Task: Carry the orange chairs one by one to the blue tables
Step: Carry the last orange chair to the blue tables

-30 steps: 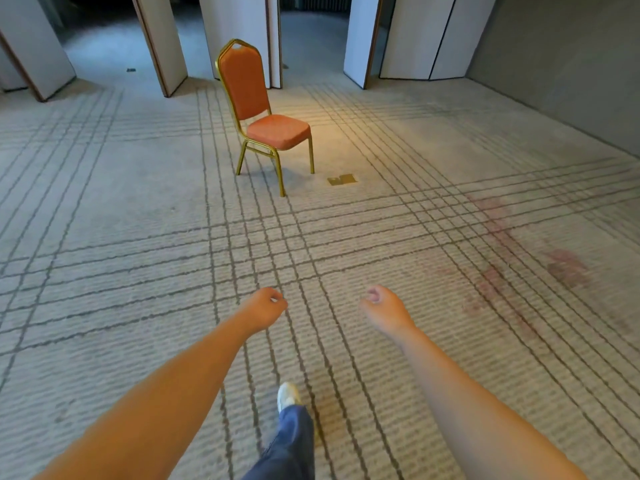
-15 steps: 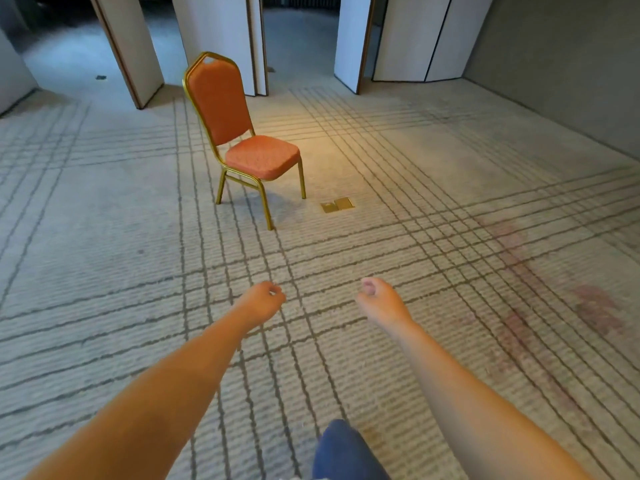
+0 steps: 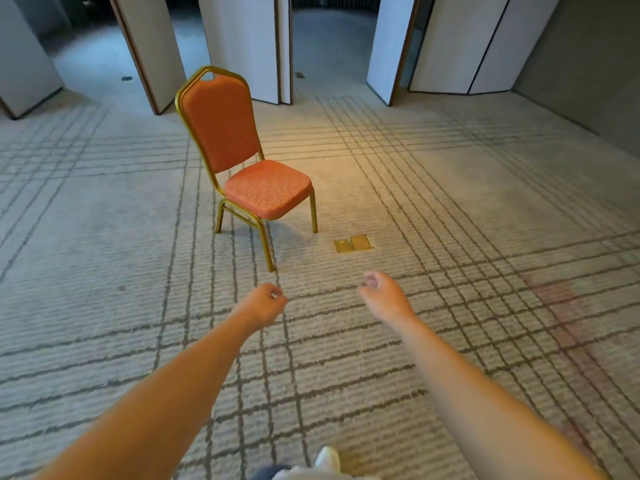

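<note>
One orange chair (image 3: 242, 168) with a gold metal frame stands upright on the carpet ahead, its seat facing right and toward me. My left hand (image 3: 261, 304) reaches forward just short of the chair's nearest front leg, fingers loosely curled and holding nothing. My right hand (image 3: 382, 294) is out in front too, to the right of the chair, loosely curled and holding nothing. Neither hand touches the chair. No blue table is in view.
A brass floor box (image 3: 353, 243) sits flush in the carpet right of the chair. White folding partition panels (image 3: 242, 46) stand behind it with open gaps between them. A grey wall (image 3: 588, 64) runs along the right. My shoe (image 3: 327, 459) shows at the bottom edge.
I have walked closer to the chair, which now looks larger and nearer. Both arms stay stretched forward with the hands loosely curled.
</note>
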`<state>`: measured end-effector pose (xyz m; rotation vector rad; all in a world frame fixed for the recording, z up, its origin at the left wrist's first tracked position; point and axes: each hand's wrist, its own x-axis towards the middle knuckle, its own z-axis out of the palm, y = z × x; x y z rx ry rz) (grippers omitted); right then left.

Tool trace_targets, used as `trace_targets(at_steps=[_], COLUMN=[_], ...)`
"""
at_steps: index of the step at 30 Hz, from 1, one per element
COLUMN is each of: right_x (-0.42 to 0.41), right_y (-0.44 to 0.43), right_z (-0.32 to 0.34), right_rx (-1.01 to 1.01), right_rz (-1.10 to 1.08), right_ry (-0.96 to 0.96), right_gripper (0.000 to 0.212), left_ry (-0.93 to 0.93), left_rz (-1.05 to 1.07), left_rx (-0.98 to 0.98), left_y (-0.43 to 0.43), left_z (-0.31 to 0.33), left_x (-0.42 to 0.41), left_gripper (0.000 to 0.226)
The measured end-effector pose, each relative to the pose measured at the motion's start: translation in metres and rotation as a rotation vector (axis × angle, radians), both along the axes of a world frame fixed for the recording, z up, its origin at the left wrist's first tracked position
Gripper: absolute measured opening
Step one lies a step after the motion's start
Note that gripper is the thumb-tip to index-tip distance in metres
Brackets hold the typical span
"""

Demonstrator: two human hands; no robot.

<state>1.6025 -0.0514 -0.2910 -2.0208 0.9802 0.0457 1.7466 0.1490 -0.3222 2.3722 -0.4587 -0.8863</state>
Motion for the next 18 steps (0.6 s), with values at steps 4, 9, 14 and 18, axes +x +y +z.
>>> trace_targets(at_steps=[4,9,14,18], right_x=[0.065,0.16,0.284,0.375], right_y=[-0.056,-0.131,-0.215,-0.268], right_z=[-0.005,-0.016,-0.029,-0.026], right_rx=[-0.04,-0.021,-0.043,-0.038], right_rz=[0.079,0.138,0.16,0.192], right_ry=[0.006,0.029,0.004,0.006], right_gripper=[0.047,0.046,0.045,0.052], left_ry=[0.033,0.03,-0.004,-0.013], left_rz=[0.044,0.113,0.124,0.145], left_rx=[0.029,0.031,0.012,-0.013], left_y=[-0.054,-0.127,-0.207,-0.262], left_z=[-0.008,-0.017,-0.024,-0.02], left_x=[0.054,0.143,0.266,0.361], left_gripper=[0.042,0.041,0.041,0.04])
